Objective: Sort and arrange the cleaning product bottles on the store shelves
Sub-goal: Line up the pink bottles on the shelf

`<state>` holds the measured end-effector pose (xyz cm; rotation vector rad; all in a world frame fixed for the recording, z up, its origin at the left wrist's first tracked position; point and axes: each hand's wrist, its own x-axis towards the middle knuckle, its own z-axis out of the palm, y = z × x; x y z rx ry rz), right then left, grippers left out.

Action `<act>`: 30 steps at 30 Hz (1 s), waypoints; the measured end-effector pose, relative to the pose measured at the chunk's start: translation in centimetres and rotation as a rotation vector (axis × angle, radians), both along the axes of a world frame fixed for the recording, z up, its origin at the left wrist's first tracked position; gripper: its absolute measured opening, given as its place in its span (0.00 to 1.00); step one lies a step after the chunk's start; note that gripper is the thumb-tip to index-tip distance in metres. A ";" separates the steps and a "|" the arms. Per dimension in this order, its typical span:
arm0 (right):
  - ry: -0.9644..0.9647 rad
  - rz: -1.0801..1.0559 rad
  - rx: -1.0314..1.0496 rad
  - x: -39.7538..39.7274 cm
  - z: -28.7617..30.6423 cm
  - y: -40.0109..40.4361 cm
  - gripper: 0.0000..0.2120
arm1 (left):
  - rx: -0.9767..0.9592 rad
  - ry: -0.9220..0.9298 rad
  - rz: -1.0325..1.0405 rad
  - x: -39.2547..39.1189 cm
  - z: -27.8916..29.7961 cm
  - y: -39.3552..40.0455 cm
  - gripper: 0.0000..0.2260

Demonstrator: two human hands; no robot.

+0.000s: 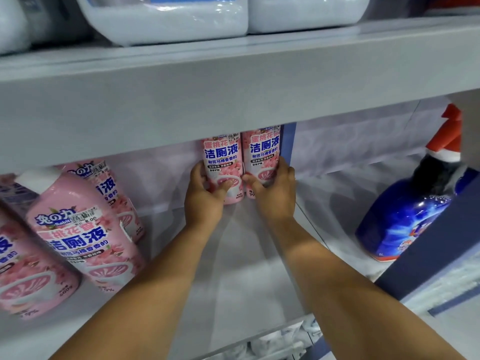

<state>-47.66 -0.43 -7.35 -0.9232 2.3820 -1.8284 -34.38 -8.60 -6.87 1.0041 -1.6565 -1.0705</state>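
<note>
Each gripping one pink toilet-cleaner bottle, the left hand (pixel 205 193) on the left bottle (pixel 223 165) and the right hand (pixel 272 189) on the right bottle (pixel 262 157), seat the pair, apparently touching, at the shelf's (pixel 246 255) back edge; next, release and fetch the front-left bottles (pixel 85 235).

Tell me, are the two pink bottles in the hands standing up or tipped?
Standing up. Both pink bottles stand straight, labels level, side by side at the shelf back.

The upper shelf (pixel 233 94) hides the tops of the two back bottles (pixel 223 157), so their caps can't be seen. The left hand (pixel 205 196) and right hand (pixel 275 193) cover the bottom of each one. The big white jugs (pixel 166 19) up top are cut off by the edge and look blurry. A pink bottle (pixel 23 276) on the far left is cut off too. The blue bottle (pixel 405 216) is partly hidden by a dark post (pixel 428 255), and its small print is too tiny to read.
</note>
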 end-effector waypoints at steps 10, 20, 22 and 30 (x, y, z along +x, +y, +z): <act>-0.002 -0.025 0.067 -0.1 -0.4 -0.6 0.45 | 0.015 -0.020 0.045 -0.5 0.3 -0.2 0.22; -0.060 -0.025 -0.006 -0.3 -0.5 -0.3 0.37 | 0.099 0.036 -0.058 5.2 4.0 6.8 0.18; -0.111 -0.020 -0.032 -0.6 -0.7 -0.3 0.37 | 0.087 0.171 -0.088 9.8 5.3 10.9 0.16; -0.132 0.342 -0.283 10.9 4.1 2.4 0.07 | -0.078 0.254 0.533 28.1 5.3 10.8 0.08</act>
